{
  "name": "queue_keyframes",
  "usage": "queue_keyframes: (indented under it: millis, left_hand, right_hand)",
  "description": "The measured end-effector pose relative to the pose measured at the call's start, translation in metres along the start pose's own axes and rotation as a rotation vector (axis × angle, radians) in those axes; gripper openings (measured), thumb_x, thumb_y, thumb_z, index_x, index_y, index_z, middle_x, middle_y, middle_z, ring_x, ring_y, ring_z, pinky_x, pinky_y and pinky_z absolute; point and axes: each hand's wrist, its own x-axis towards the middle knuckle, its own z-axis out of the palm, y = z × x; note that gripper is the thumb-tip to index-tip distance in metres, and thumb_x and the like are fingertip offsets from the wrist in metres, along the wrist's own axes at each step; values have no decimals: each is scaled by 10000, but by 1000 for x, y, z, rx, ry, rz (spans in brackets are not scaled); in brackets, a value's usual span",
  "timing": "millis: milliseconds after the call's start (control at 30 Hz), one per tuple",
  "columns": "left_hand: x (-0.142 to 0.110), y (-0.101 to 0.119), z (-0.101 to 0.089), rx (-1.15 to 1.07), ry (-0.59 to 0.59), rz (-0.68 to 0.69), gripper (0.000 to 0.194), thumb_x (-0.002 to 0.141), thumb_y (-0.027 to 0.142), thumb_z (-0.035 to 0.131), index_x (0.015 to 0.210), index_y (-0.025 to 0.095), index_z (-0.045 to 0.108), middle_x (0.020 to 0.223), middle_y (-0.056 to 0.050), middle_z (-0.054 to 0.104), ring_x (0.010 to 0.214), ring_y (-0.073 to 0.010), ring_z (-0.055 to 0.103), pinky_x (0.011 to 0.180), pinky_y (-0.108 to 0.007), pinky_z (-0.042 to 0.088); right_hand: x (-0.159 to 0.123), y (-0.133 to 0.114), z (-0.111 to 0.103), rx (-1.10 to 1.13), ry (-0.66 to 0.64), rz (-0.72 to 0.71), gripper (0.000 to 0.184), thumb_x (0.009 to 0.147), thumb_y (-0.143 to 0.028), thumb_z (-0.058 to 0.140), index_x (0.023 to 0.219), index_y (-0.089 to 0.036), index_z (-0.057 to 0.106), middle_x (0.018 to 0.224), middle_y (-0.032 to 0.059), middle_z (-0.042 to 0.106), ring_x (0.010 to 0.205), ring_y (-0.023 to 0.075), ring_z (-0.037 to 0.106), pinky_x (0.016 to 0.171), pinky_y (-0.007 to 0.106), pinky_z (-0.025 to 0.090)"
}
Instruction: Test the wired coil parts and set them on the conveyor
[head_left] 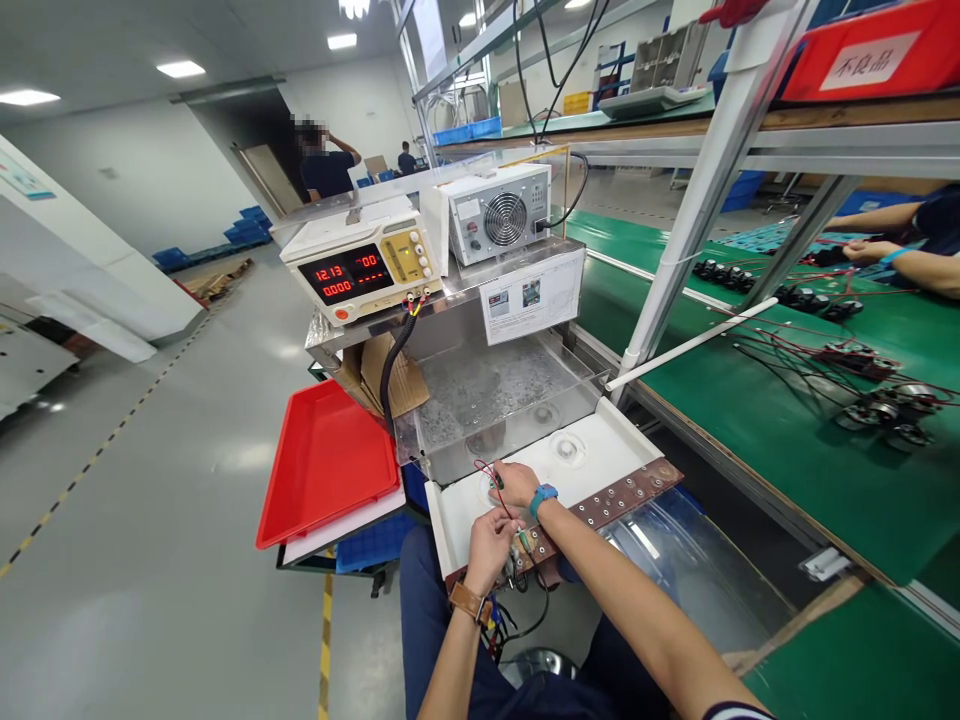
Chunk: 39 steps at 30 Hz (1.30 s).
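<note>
My left hand (489, 545) is closed in a pinch on thin red and black wires (487, 470) near a small connector at the front of a white tray (592, 440). My right hand (516, 484), with a blue wristband, lies just beyond it on the tray, fingers curled on a small dark part with the wires looping over it. A brown terminal strip (622, 495) with a row of holes runs along the tray's near edge. Black cables hang below my hands.
A clear water tank (495, 395) stands behind the tray, under a power supply (360, 265) with red digits and a fan unit (499, 212). A red tray (326, 460) lies at left. Right: green bench (787, 420) with small motors, another person's arms (900, 255).
</note>
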Motion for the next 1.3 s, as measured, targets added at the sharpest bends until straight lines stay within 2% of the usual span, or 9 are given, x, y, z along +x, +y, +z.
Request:
queue_keyframes:
  millis: [733, 1100, 1300]
  left_hand:
    - [0, -2, 0, -12, 7, -10, 246, 666, 365, 675, 788, 157, 633, 701, -74, 735, 724, -219, 685, 693, -309, 487]
    - [-1, -1, 0, -15, 27, 1, 171, 641, 292, 624, 752, 162, 627, 656, -65, 722, 694, -224, 684, 672, -312, 483]
    - [-1, -1, 1, -47, 45, -8, 199, 619, 322, 643, 734, 160, 628, 635, -64, 710, 683, -230, 681, 669, -313, 476]
  right_hand:
    - [-4, -7, -9, 8, 1, 11, 321, 781, -360, 593, 1053, -192, 574, 977, 83, 704, 915, 239, 640, 709, 286, 372]
    - [-3, -9, -3, 24, 21, 17, 287, 767, -330, 594, 1018, -192, 575, 947, 83, 702, 890, 237, 641, 706, 284, 365]
    - [-2, -9, -3, 41, 21, 28, 303, 754, -336, 594, 1017, -186, 585, 934, 90, 705, 874, 237, 639, 693, 286, 350]
